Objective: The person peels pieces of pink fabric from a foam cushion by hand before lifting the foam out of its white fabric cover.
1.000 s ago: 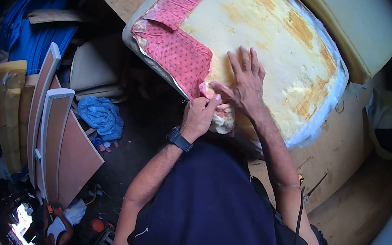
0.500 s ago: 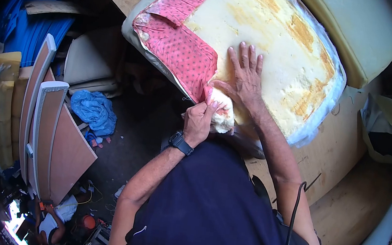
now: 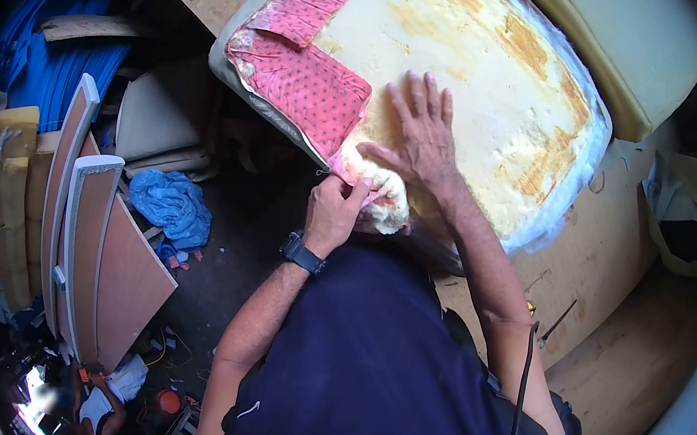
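A foam cushion (image 3: 467, 102) with brownish glue stains and a pale fluffy border lies on a wooden board. Pink dotted fabric (image 3: 312, 91) covers its left side in strips. At the near left corner, my left hand (image 3: 336, 212), wearing a dark watch, pinches the fabric edge beside a bunched, torn clump of foam (image 3: 385, 200). My right hand (image 3: 423, 140) lies flat on the foam with its fingers spread, just right of the pink fabric.
Another padded piece (image 3: 638, 53) sits beyond the cushion. A slim tool (image 3: 559, 320) lies on the wooden board (image 3: 594, 274) at the right. Curved panels (image 3: 88, 246) and a blue plastic bag (image 3: 171, 206) are at the left. Another person (image 3: 103, 409) is at the lower left.
My left hand has moved slightly left, still pinching the fabric edge. The cushion and my right hand appear shifted a little left in view. More of the slim tool shows.
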Demonstrator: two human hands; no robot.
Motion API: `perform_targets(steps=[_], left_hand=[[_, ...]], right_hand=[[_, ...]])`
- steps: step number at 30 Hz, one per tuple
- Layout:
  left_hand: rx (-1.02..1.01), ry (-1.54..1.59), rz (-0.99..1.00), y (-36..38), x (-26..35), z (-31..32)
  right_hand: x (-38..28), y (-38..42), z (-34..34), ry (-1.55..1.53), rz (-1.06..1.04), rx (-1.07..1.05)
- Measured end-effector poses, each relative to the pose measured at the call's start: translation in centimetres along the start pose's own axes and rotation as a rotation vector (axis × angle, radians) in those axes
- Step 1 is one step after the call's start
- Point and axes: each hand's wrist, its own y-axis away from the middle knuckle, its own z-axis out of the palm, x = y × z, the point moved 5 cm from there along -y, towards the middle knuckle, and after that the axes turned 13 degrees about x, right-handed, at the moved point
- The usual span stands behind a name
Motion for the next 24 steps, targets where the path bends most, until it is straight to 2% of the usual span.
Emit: perform_targets(steps=[1, 3, 5, 6, 8, 11, 13, 15, 18, 24], left_hand=[[0.083, -0.015, 0.134, -0.5, 1.7, -0.6], [-0.084, 0.103, -0.205, -2.0, 2.2, -0.9], [-0.185, 0.006, -0.32, -3.9, 0.5, -1.1], [-0.173, 0.036, -0.277, -4.5, 0.3, -1.2], [-0.151, 0.067, -0.228, -4.7, -0.2, -1.5], [-0.171, -0.007, -0.175, -2.4, 1.2, -2.0], [-0.111, -0.188, -0.01, -1.6, 1.8, -1.9], [-0.081, -0.215, 0.015, -0.9, 1.8, -1.7], [-0.034, -0.249, 0.083, 0.3, 2.4, -1.8], [-0.043, -0.268, 0.23, 2.5, 3.4, -2.4]], right_hand=[[-0.5, 0.0, 0.0, -0.035, -0.022, -0.025], [-0.7, 0.1, 0.1, -0.046, -0.039, -0.031], [-1.0, -0.2, -0.7, -0.078, -0.074, 0.053], [-0.8, -0.2, -0.5, -0.083, -0.08, 0.053], [-0.7, -0.3, 0.4, -0.284, -0.176, -0.048], [-1.2, -1.2, 0.1, -0.331, -0.158, -0.004], [-1.4, -1.5, 0.3, -0.321, -0.132, -0.032], [-1.6, -1.7, 0.5, -0.311, -0.079, -0.093], [-1.6, -1.4, 1.5, -0.218, -0.139, 0.005], [-1.9, -1.5, 2.0, -0.188, -0.13, -0.044]])
